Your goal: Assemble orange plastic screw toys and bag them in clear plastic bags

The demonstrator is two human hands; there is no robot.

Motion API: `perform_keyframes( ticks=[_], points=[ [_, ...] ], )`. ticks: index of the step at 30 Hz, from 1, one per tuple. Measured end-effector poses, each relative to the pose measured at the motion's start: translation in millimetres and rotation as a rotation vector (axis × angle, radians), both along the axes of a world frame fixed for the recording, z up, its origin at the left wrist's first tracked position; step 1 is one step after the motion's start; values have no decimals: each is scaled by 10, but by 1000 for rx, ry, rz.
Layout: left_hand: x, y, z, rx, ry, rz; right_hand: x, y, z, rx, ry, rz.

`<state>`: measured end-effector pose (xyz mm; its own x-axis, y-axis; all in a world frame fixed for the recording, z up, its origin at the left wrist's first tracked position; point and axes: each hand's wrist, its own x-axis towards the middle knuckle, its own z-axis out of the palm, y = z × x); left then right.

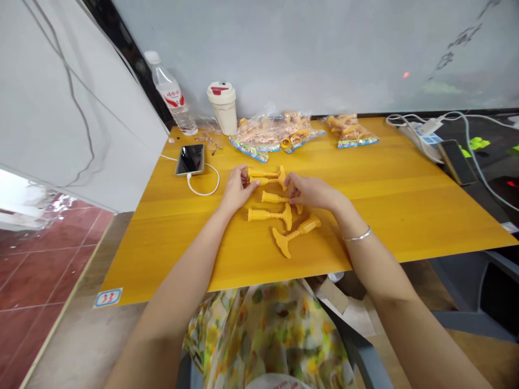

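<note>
Flower-patterned fabric [275, 335] on the person's lap lies nearest, just below the front edge of the wide yellow-brown table [174, 259]. Along its back edge lie clear bags [267, 132] of yellow pieces, with a smaller bag [352, 129] apart to their right. A clear bottle [172, 100] with a red-and-white label stands at the far left corner, near a lidded cream cup [225, 113].

The left hand [237, 189] is partly curled, thumb and fingers at the handle ends of two pieces lying side by side. The right hand [310, 192] is bent over the crossbar of a third, fingertips near the heads of the upper two; whether either hand grips firmly, one cannot tell. A dark-screened phone [190, 159] lies left of them, a white cable [201, 194] plugged in.

Five yellow T-shaped pieces [263, 215] lie mid-table: three at the hands, two nearer the person, the nearest slanted. A silver bracelet [357, 236] circles the right wrist.
</note>
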<state>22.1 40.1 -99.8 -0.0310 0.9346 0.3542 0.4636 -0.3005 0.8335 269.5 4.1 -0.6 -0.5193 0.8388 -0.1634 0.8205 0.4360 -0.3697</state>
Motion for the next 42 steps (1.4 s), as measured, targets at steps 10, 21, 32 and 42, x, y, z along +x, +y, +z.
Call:
perform_keyframes(
  ticks=[10,21,32,42],
  points=[
    [17,-64,117,-36,-79,-22,-286,-115,-205,252,28,111],
    [-8,-54,88,-13,-92,-6,-326,-213,-132,187,136,261],
    [-53,-33,81,-16,137,-195,-163,-661,170,3,4,349],
    [-2,-60,117,-43,131,-151,30,-902,210,232,-10,269]
  ],
)
